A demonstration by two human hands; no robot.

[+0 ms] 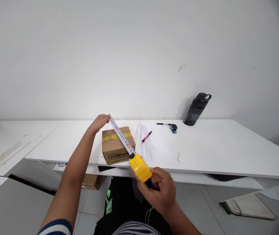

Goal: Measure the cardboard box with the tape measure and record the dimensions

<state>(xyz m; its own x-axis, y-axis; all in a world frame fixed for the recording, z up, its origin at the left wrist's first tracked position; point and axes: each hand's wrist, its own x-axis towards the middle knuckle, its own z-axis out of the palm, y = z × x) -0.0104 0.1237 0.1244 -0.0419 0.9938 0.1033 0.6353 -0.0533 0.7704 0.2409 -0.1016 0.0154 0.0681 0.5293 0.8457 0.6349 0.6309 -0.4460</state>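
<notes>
A small cardboard box [117, 150] with yellow tape across its top sits near the front edge of a white table [215, 147]. My left hand [100, 121] pinches the end of a tape measure's blade [121, 136] at the box's far left corner. The blade runs diagonally over the box top to the yellow tape measure case [140, 167]. My right hand [160, 191] is closed round that case, just in front of the table edge and below the box's near right corner.
A printed sheet of paper [157, 147] lies right of the box with a red pen [146, 136] on it. Farther back are a black pen [163, 124], a small blue object [174, 128] and a dark water bottle [197, 109] by the wall. Another white table [9, 140] stands left.
</notes>
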